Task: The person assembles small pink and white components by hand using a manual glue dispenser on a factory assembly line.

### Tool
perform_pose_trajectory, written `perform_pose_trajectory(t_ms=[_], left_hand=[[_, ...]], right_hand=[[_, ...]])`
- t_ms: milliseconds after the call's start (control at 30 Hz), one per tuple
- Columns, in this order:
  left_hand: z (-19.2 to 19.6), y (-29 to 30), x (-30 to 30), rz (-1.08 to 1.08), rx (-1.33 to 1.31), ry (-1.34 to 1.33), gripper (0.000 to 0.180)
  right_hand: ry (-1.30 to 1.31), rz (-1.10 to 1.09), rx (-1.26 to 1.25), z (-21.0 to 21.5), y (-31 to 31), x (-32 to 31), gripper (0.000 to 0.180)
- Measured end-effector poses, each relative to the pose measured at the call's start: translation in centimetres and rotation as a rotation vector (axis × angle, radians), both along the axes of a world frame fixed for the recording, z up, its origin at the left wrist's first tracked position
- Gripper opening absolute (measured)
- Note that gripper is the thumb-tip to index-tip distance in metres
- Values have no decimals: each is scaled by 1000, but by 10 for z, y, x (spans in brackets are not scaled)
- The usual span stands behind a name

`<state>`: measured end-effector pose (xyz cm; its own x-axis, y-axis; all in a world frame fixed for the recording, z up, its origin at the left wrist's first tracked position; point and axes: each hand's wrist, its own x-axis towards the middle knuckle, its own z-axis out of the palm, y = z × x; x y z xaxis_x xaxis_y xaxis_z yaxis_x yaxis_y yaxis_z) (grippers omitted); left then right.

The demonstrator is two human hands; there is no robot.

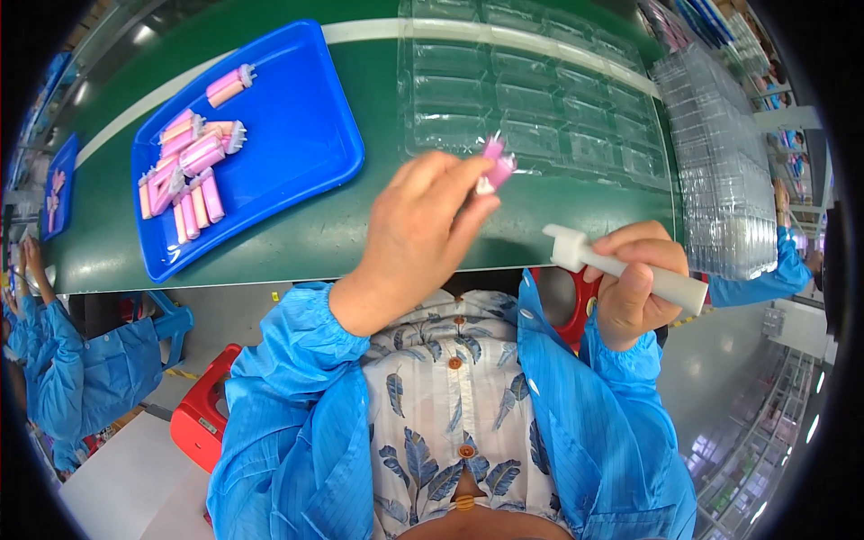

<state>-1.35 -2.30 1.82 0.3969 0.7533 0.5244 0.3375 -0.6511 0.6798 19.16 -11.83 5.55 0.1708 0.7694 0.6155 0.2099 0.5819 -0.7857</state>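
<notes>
A small pink plastic roller (495, 166) was pinched in the left hand (423, 238). A white plastic rod (621, 267) was clasped in the right hand (634, 288) over the green bench (360, 234).

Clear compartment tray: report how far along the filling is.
Done: nothing visible; the clear compartment tray looks empty. In hand: the left hand holds a small pink piece over it, and the right hand grips a white tool. Left: a pile of pink pieces on the blue tray.

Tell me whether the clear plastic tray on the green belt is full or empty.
Empty: the clear plastic tray shows only bare pockets, with the green belt visible through them; no pink pieces sit in it.
</notes>
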Motion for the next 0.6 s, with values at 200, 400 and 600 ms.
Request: perform_pose_trajectory(t_ms=[200, 400, 600], left_hand=[[12, 50, 9, 131, 357, 454, 35], [4, 56, -2, 53, 424, 503, 32], [16, 93, -110, 476, 464, 805, 11]], right_hand=[[-106, -16, 3, -13, -8, 11, 20], [-41, -8, 4, -24, -15, 26, 24], [-135, -77, 19, -27, -21, 30, 11]])
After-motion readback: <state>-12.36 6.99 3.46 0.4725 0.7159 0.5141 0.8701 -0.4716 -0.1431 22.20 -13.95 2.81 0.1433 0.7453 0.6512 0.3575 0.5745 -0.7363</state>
